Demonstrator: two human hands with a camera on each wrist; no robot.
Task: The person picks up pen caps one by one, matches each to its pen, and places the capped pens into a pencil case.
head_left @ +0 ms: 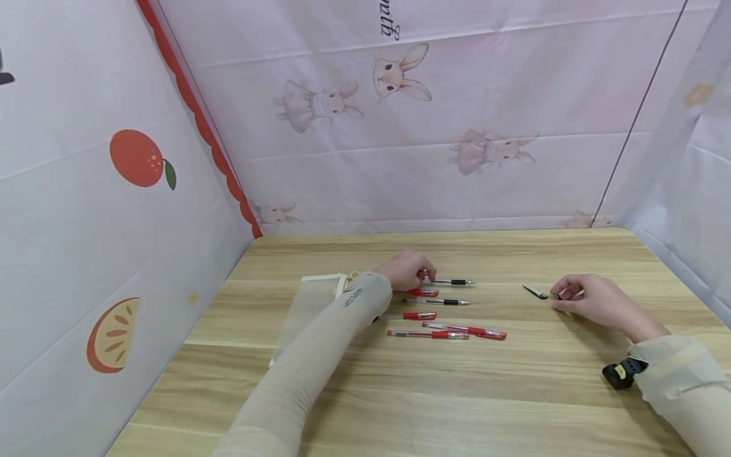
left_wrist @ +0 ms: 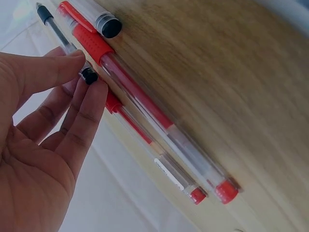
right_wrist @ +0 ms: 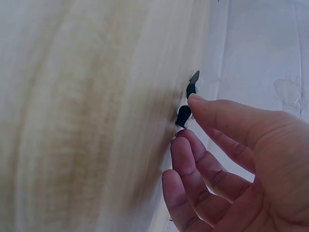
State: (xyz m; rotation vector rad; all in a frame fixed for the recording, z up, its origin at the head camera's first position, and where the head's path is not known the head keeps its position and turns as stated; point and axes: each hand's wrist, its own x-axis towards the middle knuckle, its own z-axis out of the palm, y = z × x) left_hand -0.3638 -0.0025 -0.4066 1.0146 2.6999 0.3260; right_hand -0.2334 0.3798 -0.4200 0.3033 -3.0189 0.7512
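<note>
My left hand (head_left: 404,270) pinches the black-capped rear end of a clear pen (left_wrist: 57,31) between thumb and fingers. In the head view that pen's black grip (head_left: 459,282) points right, its writing tip uncovered. Beside it in the left wrist view lie a red pen (left_wrist: 137,94) and a second, partly hidden red pen (left_wrist: 166,171). Over at the right, my right hand (head_left: 596,301) holds a small black pen cap (right_wrist: 183,116) between thumb and fingertips. Another black cap (head_left: 535,291) with a clip lies on the table just left of those fingertips.
Another uncapped black pen (head_left: 451,303) and several capped red pens (head_left: 428,334) lie side by side mid-table. A translucent zip pouch (head_left: 305,301) lies partly under my left forearm. Printed cloth walls (head_left: 354,171) enclose the wooden table (head_left: 485,400) at the back and sides.
</note>
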